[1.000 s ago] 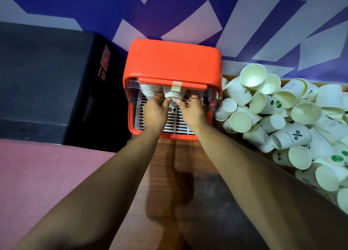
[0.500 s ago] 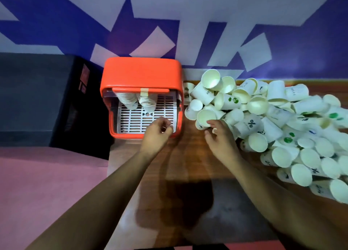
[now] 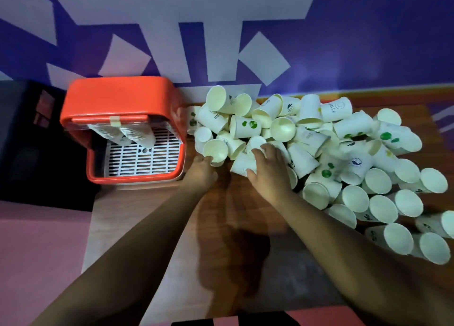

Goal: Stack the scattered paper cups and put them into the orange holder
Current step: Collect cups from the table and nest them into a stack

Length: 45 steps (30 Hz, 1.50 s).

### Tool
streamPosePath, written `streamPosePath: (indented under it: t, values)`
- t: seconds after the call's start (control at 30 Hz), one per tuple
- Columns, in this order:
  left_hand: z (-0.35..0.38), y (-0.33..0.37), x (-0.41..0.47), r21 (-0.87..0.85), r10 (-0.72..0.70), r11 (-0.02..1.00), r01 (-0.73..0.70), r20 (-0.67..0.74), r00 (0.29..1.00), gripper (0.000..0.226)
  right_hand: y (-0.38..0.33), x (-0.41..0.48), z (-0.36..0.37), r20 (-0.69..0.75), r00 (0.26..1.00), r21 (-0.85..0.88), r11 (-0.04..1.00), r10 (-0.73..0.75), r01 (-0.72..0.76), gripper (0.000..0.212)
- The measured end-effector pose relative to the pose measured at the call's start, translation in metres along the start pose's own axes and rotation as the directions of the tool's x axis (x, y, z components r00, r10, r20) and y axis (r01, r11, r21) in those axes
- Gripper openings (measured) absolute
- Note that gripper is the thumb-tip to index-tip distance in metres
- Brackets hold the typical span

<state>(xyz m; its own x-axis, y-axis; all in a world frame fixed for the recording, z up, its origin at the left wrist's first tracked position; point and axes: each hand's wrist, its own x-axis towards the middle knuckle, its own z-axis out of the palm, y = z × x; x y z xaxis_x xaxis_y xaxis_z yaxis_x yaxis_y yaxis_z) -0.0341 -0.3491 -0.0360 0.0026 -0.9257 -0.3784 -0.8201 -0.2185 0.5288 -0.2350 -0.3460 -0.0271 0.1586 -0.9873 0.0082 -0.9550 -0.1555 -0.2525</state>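
The orange holder (image 3: 118, 97) stands at the table's left end, its front open over a white slatted tray (image 3: 143, 158). Two stacks of paper cups (image 3: 132, 134) lean inside it at the back. A big heap of white paper cups (image 3: 319, 149) spreads over the right half of the table. My left hand (image 3: 200, 172) grips a cup (image 3: 215, 150) at the heap's near-left edge, its mouth facing me. My right hand (image 3: 269, 171) lies over a cup on its side (image 3: 242, 163), with thumb and fingers curled round it.
The wooden table (image 3: 235, 227) runs from the holder to the right. A dark box (image 3: 19, 134) sits left of the holder, against the blue and white wall (image 3: 245, 31). A pink surface (image 3: 39, 252) lies at the lower left.
Both hands left the holder and moved right to the heap. The left hand now grips a cup at the heap's edge; the right hand has closed on another. The view shifted right.
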Motion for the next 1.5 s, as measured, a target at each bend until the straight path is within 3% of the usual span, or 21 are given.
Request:
streamPosePath:
  t: [0.2, 0.33, 0.47, 0.6, 0.83, 1.07, 1.17, 1.33, 1.5]
  values:
    - [0.017, -0.016, -0.018, -0.024, -0.009, 1.000, 0.005, -0.130, 0.991, 0.041, 0.026, -0.005, -0.006, -0.117, 0.989, -0.004, 0.996, 0.088, -0.089, 0.053]
    - [0.021, -0.022, -0.048, -0.070, 0.022, 0.997, -0.037, -0.204, 0.979, 0.034, 0.043, -0.010, -0.010, -0.066, 0.983, 0.057, 0.984, 0.172, -0.168, 0.058]
    - [0.032, -0.025, -0.082, -0.139, -0.010, 0.990, -0.011, -0.143, 0.990, 0.027, 0.052, -0.012, -0.017, 0.054, 0.988, 0.100, 0.984, 0.142, -0.147, 0.061]
    - [0.053, -0.023, -0.107, -0.174, -0.036, 0.985, 0.019, -0.095, 0.995, 0.024, 0.054, -0.015, -0.021, -0.029, 0.998, 0.273, 0.961, 0.051, -0.041, 0.043]
    - [0.079, -0.023, -0.127, -0.138, -0.041, 0.990, 0.038, -0.021, 0.999, 0.022, 0.045, -0.024, -0.047, 0.059, 0.985, 0.635, 0.755, 0.163, -0.163, 0.042]
    - [0.085, -0.014, -0.127, -0.135, -0.005, 0.991, 0.002, -0.023, 1.000, 0.021, 0.051, -0.067, -0.073, 0.046, 0.970, 0.668, 0.715, 0.238, -0.207, 0.006]
    - [0.087, -0.010, -0.128, -0.134, 0.021, 0.991, -0.019, 0.012, 1.000, 0.029, 0.057, -0.084, -0.069, -0.014, 0.975, 0.639, 0.752, 0.222, -0.163, 0.009]
    - [0.094, -0.012, -0.127, -0.086, 0.061, 0.995, -0.053, 0.098, 0.993, 0.069, 0.064, -0.104, -0.059, 0.103, 0.953, 0.689, 0.671, 0.284, -0.274, 0.017]
    - [0.101, -0.002, -0.117, -0.119, 0.086, 0.989, -0.087, -0.011, 0.996, 0.057, 0.069, -0.113, -0.057, 0.148, 0.941, 0.715, 0.623, 0.306, -0.315, 0.018]
